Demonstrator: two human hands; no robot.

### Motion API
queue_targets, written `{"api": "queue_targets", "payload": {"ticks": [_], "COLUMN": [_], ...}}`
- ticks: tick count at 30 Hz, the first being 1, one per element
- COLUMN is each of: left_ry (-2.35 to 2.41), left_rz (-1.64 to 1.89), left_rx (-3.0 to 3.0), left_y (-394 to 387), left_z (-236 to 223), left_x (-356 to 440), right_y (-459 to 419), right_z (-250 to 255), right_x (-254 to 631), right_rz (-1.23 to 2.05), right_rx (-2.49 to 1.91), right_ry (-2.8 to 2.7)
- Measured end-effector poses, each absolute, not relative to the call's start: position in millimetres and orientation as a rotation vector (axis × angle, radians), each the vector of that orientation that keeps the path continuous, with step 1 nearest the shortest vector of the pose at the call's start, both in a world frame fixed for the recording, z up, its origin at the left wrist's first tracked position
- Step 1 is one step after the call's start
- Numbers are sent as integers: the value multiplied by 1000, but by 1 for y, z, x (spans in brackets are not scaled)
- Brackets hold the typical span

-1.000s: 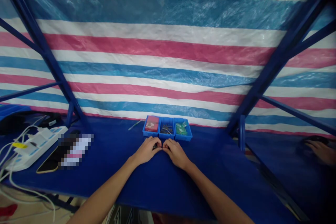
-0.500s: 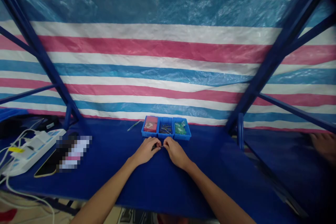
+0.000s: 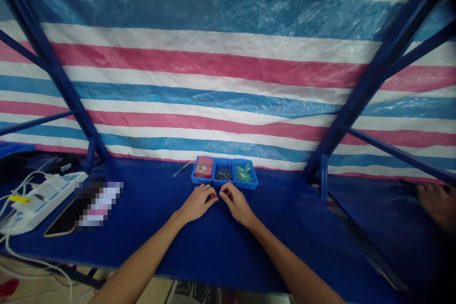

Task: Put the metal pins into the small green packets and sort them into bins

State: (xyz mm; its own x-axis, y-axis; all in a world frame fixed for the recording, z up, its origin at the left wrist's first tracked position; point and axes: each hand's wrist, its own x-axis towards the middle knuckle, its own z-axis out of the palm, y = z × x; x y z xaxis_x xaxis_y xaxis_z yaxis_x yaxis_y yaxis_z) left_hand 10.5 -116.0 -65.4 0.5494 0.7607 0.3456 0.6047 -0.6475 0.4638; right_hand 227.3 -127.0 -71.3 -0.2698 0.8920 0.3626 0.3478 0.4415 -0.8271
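My left hand [image 3: 200, 203] is closed just in front of the blue bins, with small dark pieces partly showing inside its curled fingers; I cannot make out what they are. Close by on the right, my right hand [image 3: 235, 203] is pinched, thumb against fingers, and whatever it holds is too small to see. A narrow gap separates the two sets of fingertips. Behind them stand three joined blue bins: the left bin [image 3: 194, 179] holds something pinkish red, the middle bin [image 3: 223, 183] thin dark metal pieces like screws, the right bin [image 3: 247, 185] green pieces.
A thin clear stick-like object [image 3: 182, 169] lies left of the bins. Further left are a phone [image 3: 59, 223], a white power strip [image 3: 46, 204] and its cables. Blue frame posts [image 3: 351, 109] rise on both sides. Another person's hand [image 3: 437, 204] shows at far right.
My fingertips have moved slightly apart. The thin metallic piece that bridged them before no longer shows between them. The view has shifted slightly.
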Motion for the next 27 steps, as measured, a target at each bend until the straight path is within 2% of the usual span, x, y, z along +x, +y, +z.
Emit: {"api": "queue_targets", "payload": {"ticks": [6, 20, 27], "left_ry": [1147, 1159, 1156], "left_rz": [748, 780, 789], "left_rx": [2490, 2506, 2483], "left_y": [-115, -114, -115], "left_z": [-65, -71, -70], "left_x": [11, 12, 12], "right_y": [-126, -120, -120], "right_z": [-67, -71, -66], "right_x": [228, 238, 241], "right_rz": [980, 804, 528], "right_rx": [-1042, -1109, -1144], "right_ry": [-1597, -1597, -1724]}}
